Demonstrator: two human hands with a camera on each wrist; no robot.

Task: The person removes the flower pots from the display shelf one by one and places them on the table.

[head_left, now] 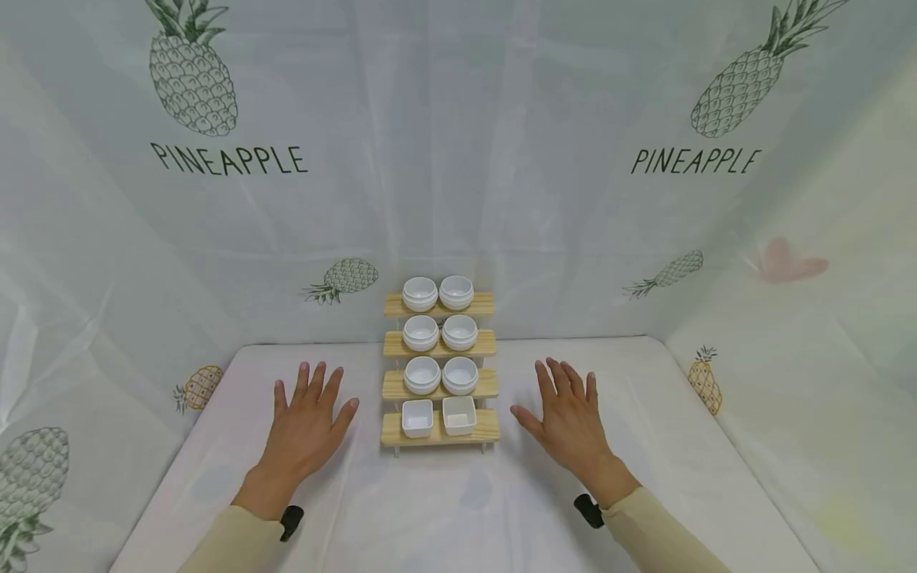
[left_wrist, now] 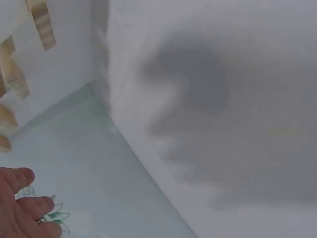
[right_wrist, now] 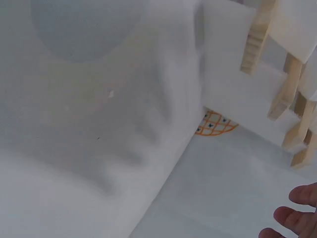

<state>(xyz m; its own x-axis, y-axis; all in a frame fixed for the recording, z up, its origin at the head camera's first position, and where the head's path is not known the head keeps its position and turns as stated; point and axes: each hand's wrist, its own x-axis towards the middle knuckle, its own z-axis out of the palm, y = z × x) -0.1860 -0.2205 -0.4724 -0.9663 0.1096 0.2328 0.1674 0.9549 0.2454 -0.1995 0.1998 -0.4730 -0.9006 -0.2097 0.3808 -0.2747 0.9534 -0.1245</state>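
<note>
My left hand (head_left: 306, 434) is spread over the table left of a tiered wooden stand (head_left: 438, 432), holding nothing. On the stand's other side my right hand (head_left: 569, 426) is spread likewise, also with nothing in it. Neither hand touches the stand. Its upper three tiers each carry a pair of round white bowls, such as one on the top tier (head_left: 419, 295). A white square dish (head_left: 418, 419) and a cream square dish (head_left: 459, 416) sit side by side on the lowest tier. Fingertips of the left hand (left_wrist: 25, 208) and right hand (right_wrist: 297, 213) show in the wrist views.
A white cloth covers the table (head_left: 401, 525). Behind it and at both sides hangs a pale curtain (head_left: 458, 183) with pineapple prints. The stand reaches close to the back curtain. Dark wrist straps (head_left: 291, 523) show at both sleeves.
</note>
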